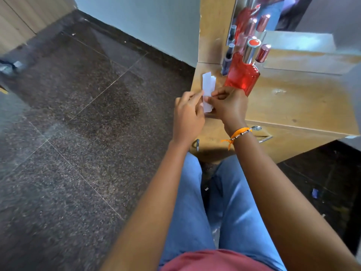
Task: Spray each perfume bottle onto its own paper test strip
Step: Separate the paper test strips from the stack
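Several white paper test strips (208, 83) stand up in a small stack at the left front corner of the wooden dresser (293, 102). My left hand (188, 116) pinches the stack's left edge. From the right, my right hand (228, 107) grips the same strips with its fingers closed on them. Just behind my right hand stands a large red perfume bottle (242, 75) with a silver cap. A slim dark bottle (227, 59) stands to its left, and a small bottle with a pink metallic cap (262, 53) to its right.
A mirror (254, 14) behind the bottles reflects them. The dresser front has a drawer with a metal handle (264, 138) and a lock. Dark speckled floor tiles (78, 114) spread to the left. My legs in blue jeans are below.
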Motion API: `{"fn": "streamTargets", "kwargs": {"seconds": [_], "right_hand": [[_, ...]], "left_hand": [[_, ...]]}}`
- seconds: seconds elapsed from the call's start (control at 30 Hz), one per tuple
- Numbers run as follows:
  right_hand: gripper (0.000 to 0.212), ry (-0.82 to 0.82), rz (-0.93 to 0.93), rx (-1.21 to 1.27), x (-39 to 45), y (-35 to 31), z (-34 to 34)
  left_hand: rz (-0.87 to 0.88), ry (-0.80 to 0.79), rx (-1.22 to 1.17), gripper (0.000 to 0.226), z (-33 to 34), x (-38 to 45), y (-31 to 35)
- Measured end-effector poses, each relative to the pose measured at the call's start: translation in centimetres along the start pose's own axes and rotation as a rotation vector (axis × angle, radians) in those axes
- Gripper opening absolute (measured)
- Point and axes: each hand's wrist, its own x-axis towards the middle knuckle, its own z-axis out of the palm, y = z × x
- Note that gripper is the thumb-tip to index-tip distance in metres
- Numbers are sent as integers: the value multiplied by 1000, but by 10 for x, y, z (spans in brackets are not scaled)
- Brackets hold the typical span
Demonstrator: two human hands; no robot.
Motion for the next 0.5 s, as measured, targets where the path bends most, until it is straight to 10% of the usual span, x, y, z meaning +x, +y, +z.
{"fn": "streamTargets", "kwargs": {"seconds": [0.5], "right_hand": [[19, 1, -92, -55, -7, -6, -6]], "left_hand": [[17, 50, 63, 41, 7, -3, 0]]}}
